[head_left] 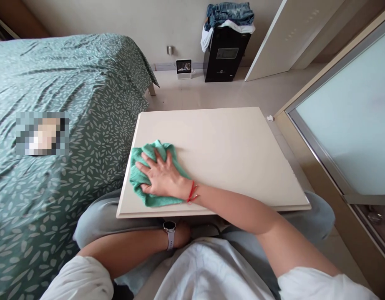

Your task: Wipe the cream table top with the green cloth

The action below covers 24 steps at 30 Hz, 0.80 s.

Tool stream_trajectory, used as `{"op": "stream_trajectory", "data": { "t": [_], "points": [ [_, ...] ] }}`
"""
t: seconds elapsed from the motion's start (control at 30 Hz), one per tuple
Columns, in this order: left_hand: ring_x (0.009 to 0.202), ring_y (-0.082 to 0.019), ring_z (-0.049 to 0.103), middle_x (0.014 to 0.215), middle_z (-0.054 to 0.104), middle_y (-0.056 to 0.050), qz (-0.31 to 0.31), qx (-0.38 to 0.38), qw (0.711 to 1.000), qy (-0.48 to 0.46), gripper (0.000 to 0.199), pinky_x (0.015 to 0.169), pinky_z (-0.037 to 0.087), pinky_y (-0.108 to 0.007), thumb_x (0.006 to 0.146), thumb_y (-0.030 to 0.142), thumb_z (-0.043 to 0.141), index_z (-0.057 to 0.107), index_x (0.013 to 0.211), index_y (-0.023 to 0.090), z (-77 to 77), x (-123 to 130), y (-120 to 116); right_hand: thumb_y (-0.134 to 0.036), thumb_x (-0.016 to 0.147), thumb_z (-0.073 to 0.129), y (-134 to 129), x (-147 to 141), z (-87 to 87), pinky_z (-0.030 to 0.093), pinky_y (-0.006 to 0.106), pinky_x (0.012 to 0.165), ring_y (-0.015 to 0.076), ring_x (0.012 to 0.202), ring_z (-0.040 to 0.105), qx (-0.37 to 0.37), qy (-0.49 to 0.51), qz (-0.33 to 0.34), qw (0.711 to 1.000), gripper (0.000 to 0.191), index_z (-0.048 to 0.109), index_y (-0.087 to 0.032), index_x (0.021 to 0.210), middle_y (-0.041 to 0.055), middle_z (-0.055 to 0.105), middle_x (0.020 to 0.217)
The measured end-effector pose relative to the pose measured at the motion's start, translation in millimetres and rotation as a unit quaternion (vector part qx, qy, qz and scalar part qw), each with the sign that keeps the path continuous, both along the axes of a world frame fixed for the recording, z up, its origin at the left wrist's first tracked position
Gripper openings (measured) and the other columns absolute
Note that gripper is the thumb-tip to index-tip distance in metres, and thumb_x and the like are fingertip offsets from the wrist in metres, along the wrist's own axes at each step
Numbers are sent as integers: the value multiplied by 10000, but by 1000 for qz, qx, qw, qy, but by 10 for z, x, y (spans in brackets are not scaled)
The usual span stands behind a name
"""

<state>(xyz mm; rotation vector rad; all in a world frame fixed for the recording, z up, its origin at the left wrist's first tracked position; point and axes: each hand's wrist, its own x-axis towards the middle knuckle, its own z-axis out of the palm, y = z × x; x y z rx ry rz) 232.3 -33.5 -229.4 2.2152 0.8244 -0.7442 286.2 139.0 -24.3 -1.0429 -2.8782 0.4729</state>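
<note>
My right hand (161, 175) lies with its fingers spread over a green cloth (144, 199), pressing it flat near the left edge of a cream tabletop (223, 150). The cloth is rumpled, with its far and left edges bunched. A red string bracelet (191, 191) circles my right wrist. Down at my lap, just below the table's near edge, my left hand (182, 234) rests with its fingers hidden from view. A watch (169, 227) with a pale strap is on that wrist.
To the left stands a bed with a green leaf-patterned sheet (95, 108), a blurred-out object (44, 135) on it. Beyond the table are a small screen (184, 68) and a black cabinet (226, 54) topped with jeans (230, 14). A frosted-panel door (351, 108) is at right.
</note>
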Motion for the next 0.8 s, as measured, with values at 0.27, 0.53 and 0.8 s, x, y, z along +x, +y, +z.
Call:
{"op": "stream_trajectory", "data": {
  "t": [0.27, 0.53, 0.8],
  "points": [
    [1522, -422, 793, 1506, 864, -330, -28, -47, 996, 72, 406, 1279, 564, -517, 1176, 126, 613, 883, 1441, -23, 228, 60, 103, -492, 1207, 588, 424, 1652, -220, 440, 906, 1405, 644, 1825, 473, 42, -58, -265, 962, 834, 553, -220, 1995, 241, 404, 2104],
    [1555, -423, 777, 1517, 857, -334, -25, -52, 995, 86, 412, 1303, 538, -521, 1194, 112, 590, 874, 1457, -30, 255, 96, 115, -571, 1220, 458, 203, 3087, -460, 563, 921, 1255, 642, 1703, 573, 86, -56, -513, 852, 772, 634, -223, 1886, 291, 506, 2007],
    [1504, -407, 791, 1477, 854, -353, -19, -39, 997, 71, 402, 1230, 558, -501, 1176, 116, 628, 885, 1443, -37, 125, 81, 60, -554, 1248, 432, -146, 2855, -502, 581, 986, 1187, 714, 1693, 582, 96, -66, -622, 775, 782, 606, -142, 1889, 372, 510, 1958]
  ]
}}
